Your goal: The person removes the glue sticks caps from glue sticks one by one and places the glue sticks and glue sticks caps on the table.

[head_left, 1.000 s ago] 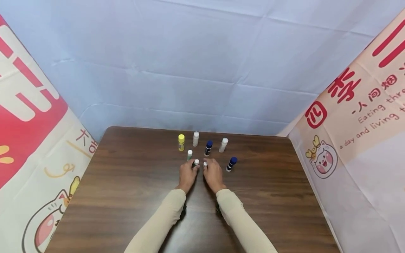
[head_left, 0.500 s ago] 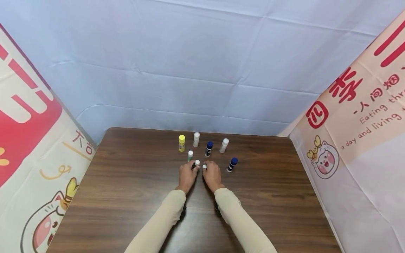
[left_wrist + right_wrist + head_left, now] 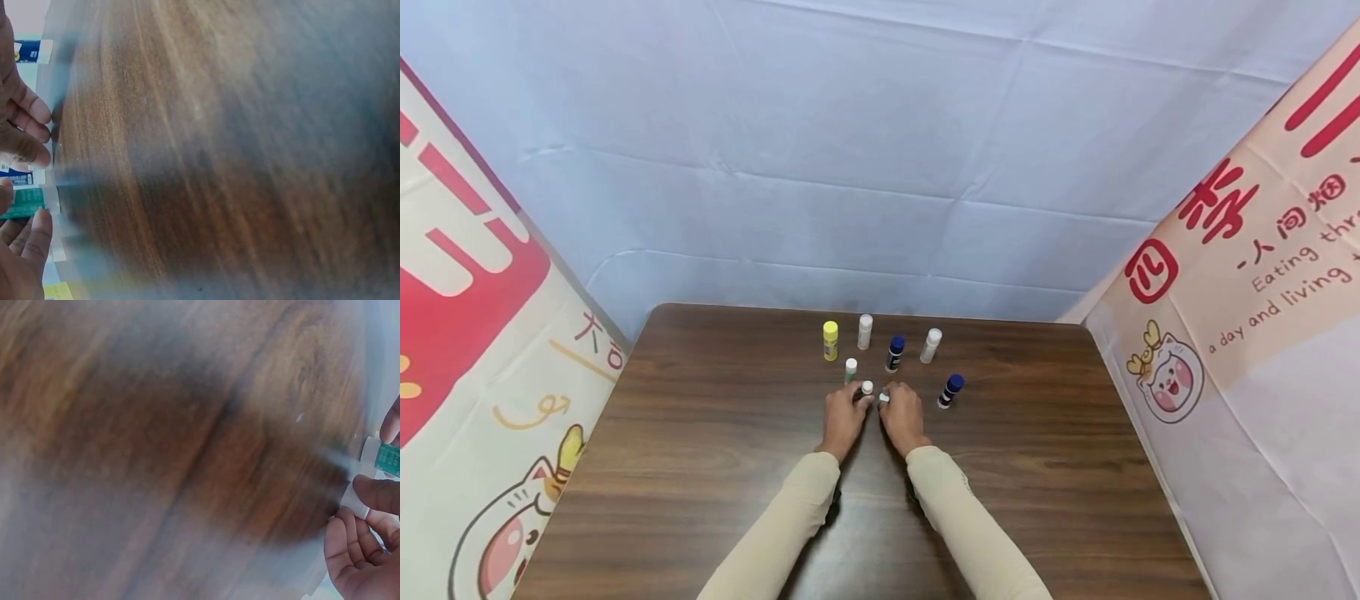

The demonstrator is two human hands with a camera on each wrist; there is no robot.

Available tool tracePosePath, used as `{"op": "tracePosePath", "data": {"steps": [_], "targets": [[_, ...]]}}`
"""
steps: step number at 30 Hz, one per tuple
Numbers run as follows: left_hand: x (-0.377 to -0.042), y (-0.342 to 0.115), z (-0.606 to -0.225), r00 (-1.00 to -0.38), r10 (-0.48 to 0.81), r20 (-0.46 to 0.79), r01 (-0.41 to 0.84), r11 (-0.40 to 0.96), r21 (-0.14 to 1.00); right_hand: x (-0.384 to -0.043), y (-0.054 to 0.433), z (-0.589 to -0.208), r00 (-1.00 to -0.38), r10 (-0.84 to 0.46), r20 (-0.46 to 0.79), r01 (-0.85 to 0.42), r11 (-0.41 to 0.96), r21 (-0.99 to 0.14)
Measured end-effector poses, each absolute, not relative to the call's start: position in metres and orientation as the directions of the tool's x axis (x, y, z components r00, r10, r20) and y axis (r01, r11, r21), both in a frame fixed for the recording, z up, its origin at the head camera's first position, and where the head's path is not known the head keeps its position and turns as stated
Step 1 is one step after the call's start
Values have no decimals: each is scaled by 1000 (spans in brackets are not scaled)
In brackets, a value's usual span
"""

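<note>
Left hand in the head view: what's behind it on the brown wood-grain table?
Beyond the left hand stands a slim white-capped green tube; farther back, a yellow cylindrical tube. The hand covers the green tube's lower end, so its base cannot be seen.

One yellow glue stick (image 3: 831,342), two blue-capped sticks (image 3: 895,355), five white-topped sticks (image 3: 865,332), one left hand (image 3: 842,417), one right hand (image 3: 905,418), one table (image 3: 700,417)
</note>
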State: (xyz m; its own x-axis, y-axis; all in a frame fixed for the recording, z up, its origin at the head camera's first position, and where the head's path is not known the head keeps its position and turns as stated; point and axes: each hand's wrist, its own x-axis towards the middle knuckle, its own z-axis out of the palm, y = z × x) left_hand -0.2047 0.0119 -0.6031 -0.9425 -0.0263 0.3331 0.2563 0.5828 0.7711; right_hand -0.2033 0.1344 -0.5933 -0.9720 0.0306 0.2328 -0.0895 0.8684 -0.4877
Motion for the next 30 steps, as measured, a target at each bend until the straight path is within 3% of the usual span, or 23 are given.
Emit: {"op": "tracePosePath", "data": {"steps": [16,22,30], "targets": [[-205,11,-605,-948,-26,316,244,578,779,-206,136,-597,-973,56,222,-67,857,-511],[-201,8,-605,-972,-20,235,192,514,836,-205,136,-599,-971,64,229,-64,855,-514],[-198,-5,-601,-951,-141,275,170,507,845,-206,136,-597,-972,88,218,-45,839,-542]]}}
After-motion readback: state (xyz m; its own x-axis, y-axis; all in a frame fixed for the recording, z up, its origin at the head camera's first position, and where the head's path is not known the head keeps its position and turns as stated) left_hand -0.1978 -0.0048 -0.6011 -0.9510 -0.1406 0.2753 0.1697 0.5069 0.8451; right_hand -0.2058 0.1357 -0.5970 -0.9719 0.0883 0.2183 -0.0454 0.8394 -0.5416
